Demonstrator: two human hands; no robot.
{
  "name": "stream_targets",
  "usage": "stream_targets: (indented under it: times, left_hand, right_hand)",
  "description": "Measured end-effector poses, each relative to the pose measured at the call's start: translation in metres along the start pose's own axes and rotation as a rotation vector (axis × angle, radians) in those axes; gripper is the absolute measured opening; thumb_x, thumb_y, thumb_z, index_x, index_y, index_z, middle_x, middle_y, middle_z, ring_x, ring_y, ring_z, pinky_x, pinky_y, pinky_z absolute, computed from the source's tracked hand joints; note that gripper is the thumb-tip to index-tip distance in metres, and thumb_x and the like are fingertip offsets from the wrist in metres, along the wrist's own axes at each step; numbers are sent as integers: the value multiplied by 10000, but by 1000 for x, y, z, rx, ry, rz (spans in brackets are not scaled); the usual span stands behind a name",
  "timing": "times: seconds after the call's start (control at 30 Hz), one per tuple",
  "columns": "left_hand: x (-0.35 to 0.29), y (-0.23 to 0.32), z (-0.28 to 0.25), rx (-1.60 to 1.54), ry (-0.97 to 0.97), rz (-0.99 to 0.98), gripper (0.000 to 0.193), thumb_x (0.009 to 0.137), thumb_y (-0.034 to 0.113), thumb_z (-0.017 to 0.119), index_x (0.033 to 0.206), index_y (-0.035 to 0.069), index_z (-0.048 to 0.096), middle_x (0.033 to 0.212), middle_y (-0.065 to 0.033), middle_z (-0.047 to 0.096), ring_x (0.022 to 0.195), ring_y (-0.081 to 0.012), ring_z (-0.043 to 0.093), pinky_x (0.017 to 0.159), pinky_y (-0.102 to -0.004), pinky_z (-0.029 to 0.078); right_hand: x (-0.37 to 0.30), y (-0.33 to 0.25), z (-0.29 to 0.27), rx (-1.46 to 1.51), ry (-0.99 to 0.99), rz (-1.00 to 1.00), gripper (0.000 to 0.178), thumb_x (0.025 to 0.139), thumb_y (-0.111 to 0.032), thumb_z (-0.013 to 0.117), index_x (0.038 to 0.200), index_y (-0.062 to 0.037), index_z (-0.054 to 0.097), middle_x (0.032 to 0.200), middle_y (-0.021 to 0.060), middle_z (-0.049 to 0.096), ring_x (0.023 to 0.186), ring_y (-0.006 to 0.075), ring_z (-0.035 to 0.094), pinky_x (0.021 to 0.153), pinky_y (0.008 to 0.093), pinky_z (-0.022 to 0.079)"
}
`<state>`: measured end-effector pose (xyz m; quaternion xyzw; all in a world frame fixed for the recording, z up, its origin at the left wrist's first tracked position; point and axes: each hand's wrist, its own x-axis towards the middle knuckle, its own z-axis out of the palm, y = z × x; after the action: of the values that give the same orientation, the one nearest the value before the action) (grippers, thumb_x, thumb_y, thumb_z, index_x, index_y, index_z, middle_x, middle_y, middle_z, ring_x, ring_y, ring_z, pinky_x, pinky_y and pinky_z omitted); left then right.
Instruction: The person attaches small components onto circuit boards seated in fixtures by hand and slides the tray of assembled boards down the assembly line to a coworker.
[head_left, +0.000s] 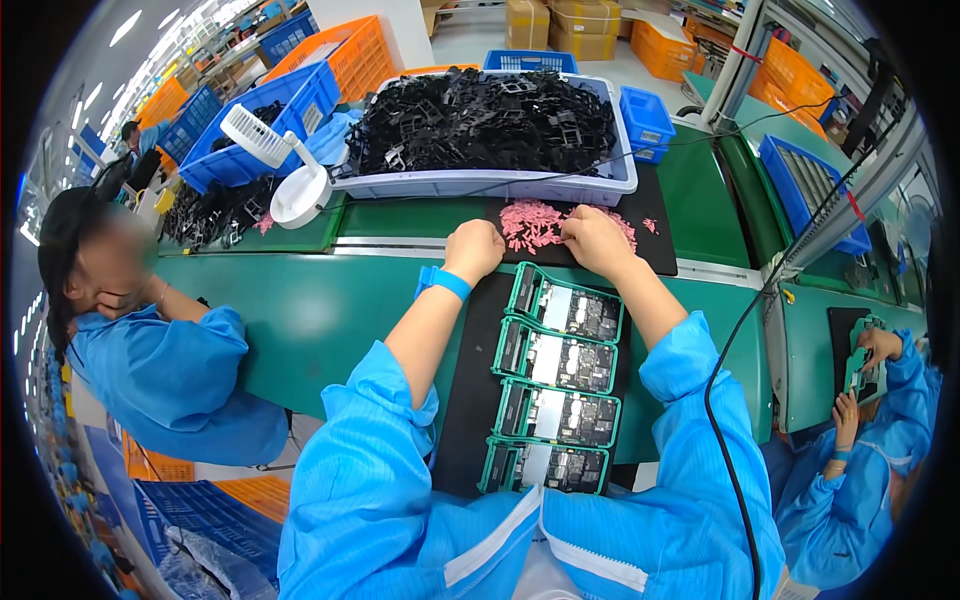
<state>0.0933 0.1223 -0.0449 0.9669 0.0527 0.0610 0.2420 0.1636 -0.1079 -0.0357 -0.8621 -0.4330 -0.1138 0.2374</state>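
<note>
A smooth green bench (320, 300) spreads beneath everything, and both forearms reach forward over it, converging slightly; the bright blue sleeves (370, 430), finely striped and loosely creased, end around mid-forearm. Beyond the hands sits a wide, rigid white bin (490, 187), heaped with a tangle of thin black plastic parts (480, 120), many of them open, frame-like shapes. A flat black mat (470, 400) runs between the arms, bearing four green trays (557, 384) in a column — each rectangular with rounded corners, and holding dark circuitry (585, 362) beside a pale, flat strip (547, 358).

The left hand (475, 250) is bent inward with its back up, fingers curled nearly closed just beside the topmost tray; whether anything is pinched there, I cannot tell. The right hand (598, 240) angles left, its fingers bent down into the pink pieces (530, 225) — thumb and index close together, a grip on any one piece too small to make out. A flat blue band (443, 282) circles the left wrist. Those pink pieces, small and elongated, lie scattered in a loose pile between bin and trays.
</note>
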Motion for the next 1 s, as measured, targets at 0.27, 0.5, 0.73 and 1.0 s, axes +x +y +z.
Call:
stream_targets:
  times: [0.27, 0.5, 0.73, 1.0]
  left_hand:
    - [-5, 28, -3, 113, 6, 59, 123, 703, 220, 726, 705, 98, 709, 740, -139, 677, 732, -328, 657, 700, -434, 509]
    - [4, 31, 5, 14, 2, 173, 156, 678, 250, 764, 676, 105, 706, 713, -114, 677, 704, -307, 657, 667, -430, 496]
    - [11, 27, 5, 207, 69, 612, 90, 722, 196, 724, 757, 115, 707, 792, -51, 658, 872, -243, 597, 776, -378, 433]
    - [11, 23, 0, 21, 12, 554, 83, 771, 149, 656, 763, 71, 683, 816, -140, 666, 839, -350, 615, 761, -457, 481]
  right_hand:
    - [10, -1, 3, -128, -76, -95, 46, 764, -72, 604, 748, -41, 634, 855, 114, 585, 878, 300, 580, 777, 399, 485]
    - [8, 2, 9, -228, -116, -114, 59, 739, -38, 572, 781, -5, 600, 862, 143, 580, 879, 319, 576, 787, 405, 482]
    - [-22, -5, -11, -46, -30, 71, 106, 799, -82, 559, 859, 5, 570, 874, 185, 573, 875, 363, 566, 785, 447, 467]
    - [-90, -15, -43, 106, 3, 350, 99, 844, -119, 578, 821, -23, 584, 859, 171, 599, 854, 359, 589, 757, 447, 476]
